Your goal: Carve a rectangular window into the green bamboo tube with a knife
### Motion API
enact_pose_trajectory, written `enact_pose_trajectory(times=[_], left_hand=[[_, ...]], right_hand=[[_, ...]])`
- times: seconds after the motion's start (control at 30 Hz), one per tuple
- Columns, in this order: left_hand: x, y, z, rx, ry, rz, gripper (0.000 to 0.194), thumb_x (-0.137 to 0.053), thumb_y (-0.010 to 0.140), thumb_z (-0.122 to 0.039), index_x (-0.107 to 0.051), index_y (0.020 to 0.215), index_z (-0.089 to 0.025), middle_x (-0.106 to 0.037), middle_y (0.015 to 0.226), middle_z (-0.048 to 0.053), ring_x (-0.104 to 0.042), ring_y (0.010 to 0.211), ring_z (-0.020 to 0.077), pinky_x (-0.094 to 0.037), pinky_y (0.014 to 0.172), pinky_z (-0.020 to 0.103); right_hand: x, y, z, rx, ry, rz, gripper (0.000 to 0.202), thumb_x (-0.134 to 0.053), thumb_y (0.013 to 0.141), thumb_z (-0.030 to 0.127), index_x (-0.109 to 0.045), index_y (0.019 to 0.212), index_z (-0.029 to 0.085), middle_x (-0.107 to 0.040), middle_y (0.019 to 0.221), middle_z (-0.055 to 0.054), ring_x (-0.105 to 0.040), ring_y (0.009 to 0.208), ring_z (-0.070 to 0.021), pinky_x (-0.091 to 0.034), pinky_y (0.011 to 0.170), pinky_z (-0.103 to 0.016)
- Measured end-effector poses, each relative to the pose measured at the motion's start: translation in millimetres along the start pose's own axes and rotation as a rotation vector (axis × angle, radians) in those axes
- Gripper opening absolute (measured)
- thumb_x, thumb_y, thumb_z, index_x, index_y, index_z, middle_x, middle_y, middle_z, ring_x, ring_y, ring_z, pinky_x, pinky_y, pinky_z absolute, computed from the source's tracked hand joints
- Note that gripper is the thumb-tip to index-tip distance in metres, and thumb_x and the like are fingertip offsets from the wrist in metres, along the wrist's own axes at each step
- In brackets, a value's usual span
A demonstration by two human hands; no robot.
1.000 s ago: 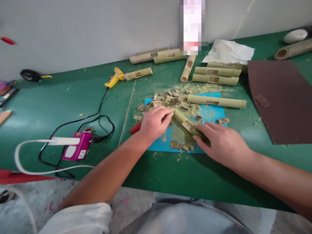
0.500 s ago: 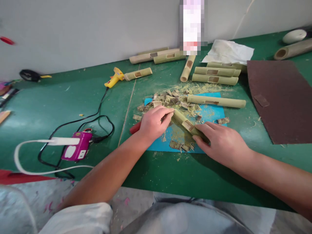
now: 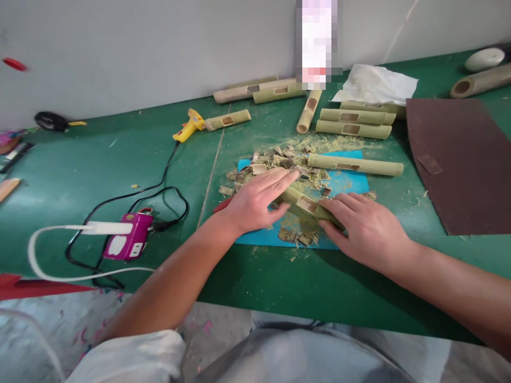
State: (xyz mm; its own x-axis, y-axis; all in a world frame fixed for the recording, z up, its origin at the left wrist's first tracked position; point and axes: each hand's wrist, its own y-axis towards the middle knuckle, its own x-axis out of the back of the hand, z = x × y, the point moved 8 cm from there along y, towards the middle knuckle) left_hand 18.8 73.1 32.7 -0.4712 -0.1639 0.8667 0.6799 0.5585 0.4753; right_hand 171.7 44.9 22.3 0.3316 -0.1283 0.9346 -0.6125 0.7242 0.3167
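Note:
My right hand (image 3: 361, 226) grips the near right end of a short green bamboo tube (image 3: 295, 198), its fingers over the top and the thumb at the near side. A rectangular notch faces up in the tube, which lies slanted over a blue sheet (image 3: 253, 238). My left hand (image 3: 259, 199) is at the far left end, fingers stretched out and thumb apart, with the tube passing between them. That end is hidden by the hand. Bamboo chips (image 3: 285, 155) and shavings lie beyond the hands. Another notched bamboo tube (image 3: 375, 167) rests across the sheet's right side.
Several notched bamboo tubes (image 3: 353, 129) lie at the back. A yellow glue gun (image 3: 189, 126) stands left of them, its cord near a purple power adapter (image 3: 130, 236). At right are brown sandpaper-like sheet (image 3: 463, 170) and white tissue (image 3: 375, 85). A red handle (image 3: 221, 206) shows beside my left hand.
My left hand's fingers have stretched out and moved right over the bamboo tube, and its thumb has come away from the fingers. My right hand keeps its grip.

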Motion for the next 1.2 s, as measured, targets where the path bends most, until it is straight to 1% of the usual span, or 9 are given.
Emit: enact_pose_trajectory(times=[0.1, 0.27, 0.37, 0.47, 0.6, 0.7, 0.9, 1.07, 1.2], left_hand=[[-3.3, -2, 0, -0.022, 0.004, 0.034, 0.061, -0.061, 0.091, -0.023, -0.038, 0.148, -0.018, -0.059, 0.136, 0.015, -0.058, 0.126, 0.026, -0.051, 0.107, 0.045], [2.8, -3, -4, -0.086, 0.061, -0.019, 0.056, -0.056, 0.094, -0.016, -0.039, 0.147, -0.019, -0.064, 0.127, 0.013, -0.063, 0.116, 0.0225, -0.055, 0.1, 0.041], [11.2, -4, -3, -0.097, 0.074, -0.089, 0.055, -0.058, 0.093, -0.017, -0.04, 0.145, -0.021, -0.066, 0.122, 0.012, -0.064, 0.113, 0.0217, -0.056, 0.098, 0.04], [16.6, -4, 0, -0.094, 0.08, -0.13, 0.054, -0.058, 0.093, -0.016, -0.042, 0.144, -0.022, -0.067, 0.121, 0.011, -0.065, 0.111, 0.0215, -0.056, 0.097, 0.04], [20.4, -6, 1, -0.097, 0.107, -0.171, 0.054, -0.059, 0.092, -0.014, -0.043, 0.143, -0.022, -0.067, 0.12, 0.01, -0.065, 0.11, 0.0214, -0.057, 0.095, 0.04], [25.9, -8, 0, -0.083, 0.127, -0.234, 0.058, -0.062, 0.091, -0.016, -0.042, 0.144, -0.025, -0.067, 0.121, 0.009, -0.065, 0.109, 0.0217, -0.058, 0.093, 0.039], [38.7, -15, 7, -0.05, 0.258, -0.403, 0.058, -0.063, 0.089, -0.015, -0.044, 0.143, -0.025, -0.069, 0.116, 0.009, -0.067, 0.103, 0.0226, -0.06, 0.085, 0.038], [55.4, -23, 18, -0.017, 0.261, -0.498, 0.051, -0.065, 0.089, -0.019, -0.052, 0.137, -0.024, -0.069, 0.116, 0.009, -0.067, 0.102, 0.0239, -0.058, 0.089, 0.042], [75.3, -30, 34, 0.11, 0.276, -0.503, 0.04, -0.064, 0.09, -0.03, -0.058, 0.129, -0.022, -0.068, 0.116, 0.009, -0.066, 0.109, 0.0279, -0.055, 0.097, 0.049]], right_hand=[[3, 0, 1, 0.035, 0.004, -0.01, 0.025, -0.052, 0.093, 0.029, -0.066, 0.106, 0.013, -0.069, 0.089, -0.009, -0.061, 0.079, -0.0227, -0.043, 0.066, -0.035], [6, 2, -6, 0.001, 0.054, -0.03, 0.031, -0.054, 0.091, 0.029, -0.063, 0.117, 0.013, -0.069, 0.097, -0.011, -0.062, 0.086, -0.0239, -0.048, 0.072, -0.038], [29, 1, -6, 0.014, 0.037, -0.187, 0.042, -0.058, 0.089, 0.031, -0.058, 0.127, 0.014, -0.065, 0.114, -0.016, -0.061, 0.101, -0.0281, -0.05, 0.082, -0.042], [53, -4, 9, 0.173, -0.002, -0.307, 0.037, -0.064, 0.087, 0.028, -0.059, 0.121, 0.015, -0.067, 0.111, -0.015, -0.061, 0.098, -0.0248, -0.049, 0.081, -0.037], [51, -15, 39, 0.491, -0.06, -0.246, 0.012, -0.061, 0.09, 0.025, -0.066, 0.1, 0.022, -0.069, 0.093, -0.004, -0.059, 0.082, -0.0158, -0.045, 0.071, -0.031], [25, -19, 49, 0.589, -0.098, -0.055, 0.016, -0.052, 0.094, 0.021, -0.066, 0.086, 0.02, -0.065, 0.084, -0.003, -0.053, 0.072, -0.0142, -0.037, 0.064, -0.031], [1, -15, 49, 0.526, -0.107, 0.112, 0.023, -0.049, 0.092, 0.013, -0.059, 0.072, 0.018, -0.056, 0.072, -0.002, -0.044, 0.066, -0.0152, -0.028, 0.06, -0.032], [3, -11, 50, 0.507, -0.156, 0.098, 0.025, -0.049, 0.09, 0.01, -0.058, 0.069, 0.018, -0.054, 0.069, -0.002, -0.041, 0.065, -0.0151, -0.026, 0.061, -0.032], [10, -5, 46, 0.479, -0.209, 0.04, 0.025, -0.048, 0.09, 0.009, -0.06, 0.07, 0.018, -0.054, 0.069, -0.003, -0.04, 0.065, -0.0155, -0.027, 0.06, -0.032]])
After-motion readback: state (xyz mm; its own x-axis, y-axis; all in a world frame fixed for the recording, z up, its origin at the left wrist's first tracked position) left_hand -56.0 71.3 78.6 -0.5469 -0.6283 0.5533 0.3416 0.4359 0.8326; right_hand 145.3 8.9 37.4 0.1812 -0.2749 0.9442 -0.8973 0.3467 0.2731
